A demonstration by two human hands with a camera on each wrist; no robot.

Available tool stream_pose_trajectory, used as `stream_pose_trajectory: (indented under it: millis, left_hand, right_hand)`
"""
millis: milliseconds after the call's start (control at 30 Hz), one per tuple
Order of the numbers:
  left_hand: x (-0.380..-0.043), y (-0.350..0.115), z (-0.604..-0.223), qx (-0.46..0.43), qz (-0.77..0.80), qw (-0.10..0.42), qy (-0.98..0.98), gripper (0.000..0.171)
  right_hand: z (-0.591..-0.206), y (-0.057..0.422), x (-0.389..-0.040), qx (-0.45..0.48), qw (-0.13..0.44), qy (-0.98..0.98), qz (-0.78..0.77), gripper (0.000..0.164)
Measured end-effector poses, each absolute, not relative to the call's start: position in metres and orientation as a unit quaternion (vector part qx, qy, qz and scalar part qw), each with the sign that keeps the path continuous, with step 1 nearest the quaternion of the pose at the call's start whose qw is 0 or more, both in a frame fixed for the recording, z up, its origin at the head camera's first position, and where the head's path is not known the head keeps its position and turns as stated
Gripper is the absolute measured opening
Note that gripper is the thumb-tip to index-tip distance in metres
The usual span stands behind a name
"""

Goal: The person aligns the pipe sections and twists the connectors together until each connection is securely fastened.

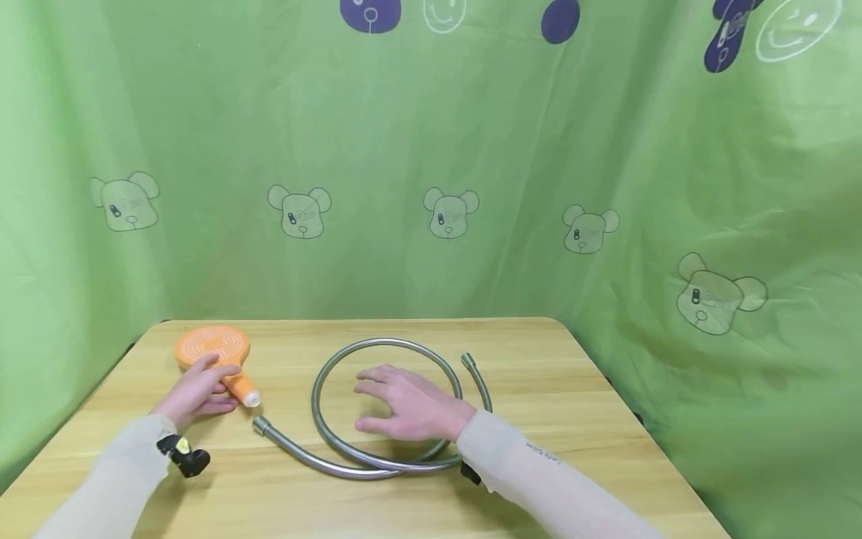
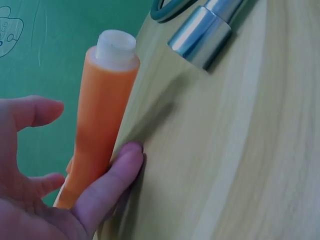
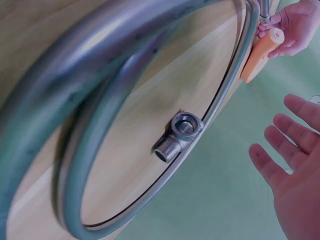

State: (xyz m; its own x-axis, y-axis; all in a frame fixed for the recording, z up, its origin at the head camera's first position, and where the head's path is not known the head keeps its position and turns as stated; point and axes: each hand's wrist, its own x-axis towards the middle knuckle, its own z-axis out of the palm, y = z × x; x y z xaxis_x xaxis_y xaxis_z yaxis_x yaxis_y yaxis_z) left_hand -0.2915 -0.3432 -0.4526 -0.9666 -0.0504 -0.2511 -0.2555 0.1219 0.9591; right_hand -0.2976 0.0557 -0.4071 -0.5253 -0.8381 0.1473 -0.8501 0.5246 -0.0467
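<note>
An orange shower head (image 1: 214,346) lies at the table's left, its handle (image 2: 102,115) ending in a white connector (image 2: 116,47). My left hand (image 1: 195,393) is spread around this handle; in the left wrist view a finger lies close along it while another stands apart. Right of it is a coiled metal shower hose (image 1: 316,400), with one end nut (image 1: 261,425) close to the handle and the other end nut (image 1: 468,361) at the coil's right. Above the loop hovers my right hand (image 1: 411,404), fingers extended, holding nothing. A threaded metal fitting (image 3: 177,135) sits inside the loop, hidden in the head view.
All this lies on a light wooden table (image 1: 552,449). Green curtain (image 1: 377,262) with bear-face prints hangs behind and along both sides. Each wrist carries a small black camera, the left one (image 1: 185,455) showing plainly.
</note>
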Motion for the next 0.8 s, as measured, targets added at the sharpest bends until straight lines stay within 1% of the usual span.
stream_pose_trajectory:
  millis: [167, 433, 633, 800]
  left_hand:
    - [-0.296, -0.341, -0.453, -0.117, 0.641, 0.068, 0.756, 0.094]
    - [-0.297, -0.337, -0.453, -0.124, 0.633, 0.068, 0.761, 0.095]
    - [-0.297, -0.336, -0.451, -0.129, 0.633, 0.062, 0.761, 0.095]
    - [-0.299, -0.334, -0.448, -0.134, 0.637, 0.063, 0.756, 0.099]
  right_hand:
    - [-0.406, 0.043, -0.297, 0.497, 0.022, -0.867, 0.034, 0.078]
    - [-0.408, 0.022, -0.295, 0.498, -0.012, -0.866, 0.041, 0.082]
    - [-0.416, 0.001, -0.293, 0.509, -0.046, -0.859, 0.040, 0.090]
    - [-0.418, -0.017, -0.290, 0.523, -0.056, -0.850, 0.022, 0.093]
